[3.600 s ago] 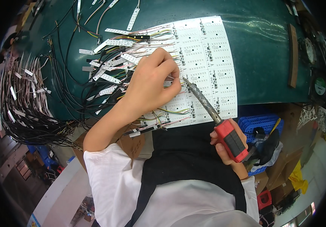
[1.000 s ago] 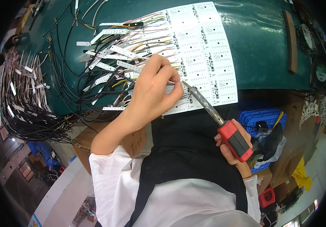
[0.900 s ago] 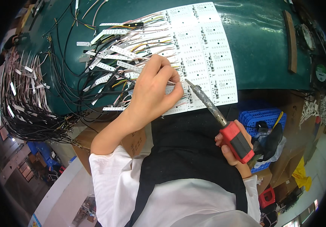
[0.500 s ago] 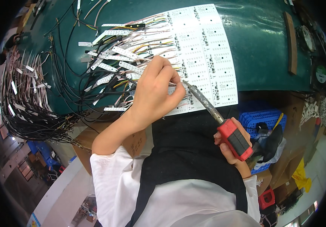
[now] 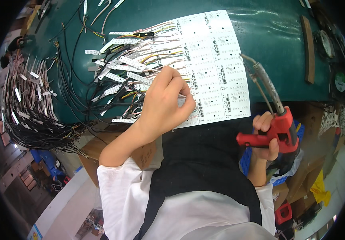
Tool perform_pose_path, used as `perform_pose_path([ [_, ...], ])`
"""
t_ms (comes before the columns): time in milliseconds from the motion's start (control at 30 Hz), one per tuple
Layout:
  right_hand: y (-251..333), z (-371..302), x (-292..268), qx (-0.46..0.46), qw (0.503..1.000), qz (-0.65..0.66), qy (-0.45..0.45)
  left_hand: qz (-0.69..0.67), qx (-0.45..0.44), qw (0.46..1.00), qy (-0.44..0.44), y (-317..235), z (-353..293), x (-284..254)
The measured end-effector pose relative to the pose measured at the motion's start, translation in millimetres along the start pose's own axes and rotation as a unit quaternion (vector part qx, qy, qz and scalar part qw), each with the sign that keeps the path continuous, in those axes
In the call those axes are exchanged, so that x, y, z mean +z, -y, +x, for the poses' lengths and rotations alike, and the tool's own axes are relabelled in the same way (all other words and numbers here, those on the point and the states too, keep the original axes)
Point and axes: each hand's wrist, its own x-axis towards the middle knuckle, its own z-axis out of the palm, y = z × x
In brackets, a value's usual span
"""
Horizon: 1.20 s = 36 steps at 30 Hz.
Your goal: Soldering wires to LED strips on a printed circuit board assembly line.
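Note:
A white panel of small circuit boards [image 5: 210, 60] lies on the green table, with rows of thin coloured wires [image 5: 168, 38] at its left side. My left hand [image 5: 164, 100] is over the panel's lower left part, thumb and forefinger pinched on what looks like a thin wire; the fingers mostly hide it. My right hand [image 5: 264, 138] grips a red soldering gun [image 5: 282, 130] at the panel's lower right. Its metal tip points up and left, close to the panel's right edge. White strip boards [image 5: 130, 62] and black cables [image 5: 70, 80] lie left of my left hand.
A large bundle of wires [image 5: 28, 104] hangs at the table's left end. At the right are a wooden bar [image 5: 307, 50] and a small fan [image 5: 339, 82]. A blue basket [image 5: 244, 160] and cardboard boxes [image 5: 144, 154] stand below the table edge.
My right hand has lifted the soldering gun away from my left fingertips, up and to the right, and turned it. My left hand keeps its pinch at the same place on the panel.

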Motion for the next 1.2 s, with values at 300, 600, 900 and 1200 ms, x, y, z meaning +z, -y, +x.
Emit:
perform_pose_path([
  [300, -16, 3, 7, 0.011, 0.994, 0.106, 0.002, -0.047, 0.031, 0.998, 0.025, 9, 0, -5],
  [600, -10, 1, 5, 0.071, 0.996, 0.062, 0.011, 0.067, 0.090, 0.988, 0.102, 9, 9, -37],
  [900, -2, 43, -11, -0.068, 0.996, -0.031, 0.053, 0.101, 0.087, 0.991, 0.003, 28, 22, -46],
  [1200, -9, 44, -10, -0.046, 0.996, -0.072, -0.012, 0.101, 0.118, 0.985, 0.075, 36, 28, -55],
])
